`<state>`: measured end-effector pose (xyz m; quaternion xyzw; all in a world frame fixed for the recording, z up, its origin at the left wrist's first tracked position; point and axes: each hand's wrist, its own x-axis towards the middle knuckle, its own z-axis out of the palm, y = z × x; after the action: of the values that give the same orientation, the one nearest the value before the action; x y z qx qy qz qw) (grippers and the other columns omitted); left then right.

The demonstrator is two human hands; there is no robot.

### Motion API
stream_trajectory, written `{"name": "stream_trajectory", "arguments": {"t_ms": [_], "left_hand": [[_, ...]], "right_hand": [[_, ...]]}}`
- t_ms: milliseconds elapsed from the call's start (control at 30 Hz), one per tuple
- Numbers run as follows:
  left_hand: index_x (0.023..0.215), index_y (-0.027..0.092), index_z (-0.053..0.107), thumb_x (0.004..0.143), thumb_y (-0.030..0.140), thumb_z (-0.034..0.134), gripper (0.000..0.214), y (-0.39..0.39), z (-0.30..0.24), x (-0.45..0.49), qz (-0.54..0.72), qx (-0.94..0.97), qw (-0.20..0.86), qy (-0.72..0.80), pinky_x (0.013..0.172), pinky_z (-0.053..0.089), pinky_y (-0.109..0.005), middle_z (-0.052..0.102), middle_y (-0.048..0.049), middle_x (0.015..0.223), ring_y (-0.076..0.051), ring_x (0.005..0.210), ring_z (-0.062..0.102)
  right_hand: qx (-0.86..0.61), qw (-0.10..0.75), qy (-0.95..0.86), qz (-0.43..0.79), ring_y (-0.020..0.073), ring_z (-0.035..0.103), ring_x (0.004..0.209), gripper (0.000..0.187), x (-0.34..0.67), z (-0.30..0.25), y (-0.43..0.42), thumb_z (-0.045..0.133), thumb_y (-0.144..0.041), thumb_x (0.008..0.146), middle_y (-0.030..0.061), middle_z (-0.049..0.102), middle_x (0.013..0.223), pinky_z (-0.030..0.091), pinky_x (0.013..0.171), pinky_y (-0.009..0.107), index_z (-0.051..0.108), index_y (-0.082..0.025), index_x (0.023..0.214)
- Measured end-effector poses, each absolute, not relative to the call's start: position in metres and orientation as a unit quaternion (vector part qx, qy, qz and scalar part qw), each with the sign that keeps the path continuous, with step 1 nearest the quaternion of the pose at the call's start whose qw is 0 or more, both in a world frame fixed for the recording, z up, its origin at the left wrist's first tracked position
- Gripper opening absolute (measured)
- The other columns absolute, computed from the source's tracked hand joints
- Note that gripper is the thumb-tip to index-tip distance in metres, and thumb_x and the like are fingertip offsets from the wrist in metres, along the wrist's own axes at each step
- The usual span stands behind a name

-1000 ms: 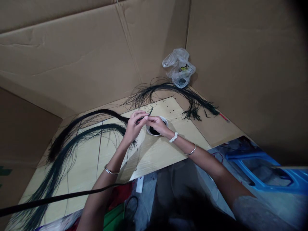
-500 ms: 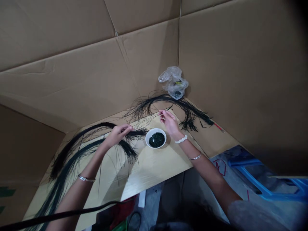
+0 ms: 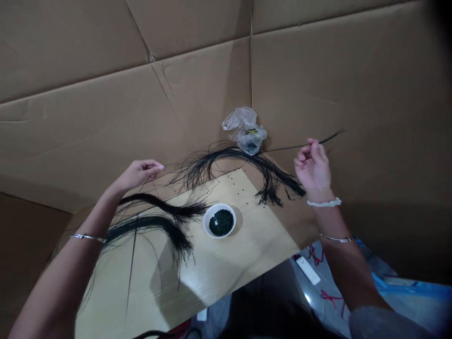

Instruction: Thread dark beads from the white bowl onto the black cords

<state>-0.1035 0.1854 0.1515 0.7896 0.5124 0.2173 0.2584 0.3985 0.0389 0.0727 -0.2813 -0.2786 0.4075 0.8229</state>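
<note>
We pinch dark strand (image 3: 330, 139) between right hand (image 3: 313, 167) fingers (image 3: 310, 148), above bench (image 3: 226, 268); left hand (image 3: 139, 173) half-curled, grip unclear, near fibre bundles (image 3: 158, 207). Keep pinch firm, strand taut, clear of white bowl (image 3: 216, 206).

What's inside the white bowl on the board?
The white bowl holds a heap of small dark green pieces; they hide the bowl's bottom, so anything beneath them can't be seen.
</note>
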Motion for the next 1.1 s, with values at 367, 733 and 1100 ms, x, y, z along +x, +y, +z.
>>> {"name": "stream_trajectory", "arguments": {"t_ms": [367,733,1100], "left_hand": [[0.085,0.019,0.073,0.078,0.049,0.07,0.031,0.239,0.135,-0.133,0.114,0.78,0.349,0.507,0.066,0.042,-0.026,0.055,0.0011,0.061,-0.012,0.061,0.05],[0.093,0.012,0.072,0.087,0.029,0.068,0.018,0.289,0.104,-0.117,0.278,0.661,0.242,0.654,0.054,0.028,-0.021,0.041,0.0064,0.055,-0.007,0.053,0.029],[0.095,0.012,0.068,0.095,0.037,0.066,0.025,0.35,-0.011,0.025,0.265,0.653,0.244,0.666,0.082,0.056,-0.035,0.07,-0.0047,0.093,-0.016,0.084,0.067]], "right_hand": [[-0.254,0.875,-0.282,0.3,0.0055,0.053,0.065,0.005,0.452,0.091,0.02,0.068,-0.029,0.092,-0.0024,0.06,0.081,0.033,0.048,0.018,0.068,-0.025,0.093],[-0.435,0.794,-0.402,0.14,0.0145,0.065,0.066,0.014,0.415,0.069,0.023,0.073,-0.035,0.086,0.0057,0.071,0.081,0.044,0.051,0.027,0.071,-0.022,0.09],[-0.524,0.368,-0.756,-0.137,0.0175,0.069,0.096,0.022,0.414,-0.015,0.03,0.053,-0.014,0.097,0.0066,0.074,0.105,0.056,0.091,0.032,0.069,-0.014,0.112]]}}
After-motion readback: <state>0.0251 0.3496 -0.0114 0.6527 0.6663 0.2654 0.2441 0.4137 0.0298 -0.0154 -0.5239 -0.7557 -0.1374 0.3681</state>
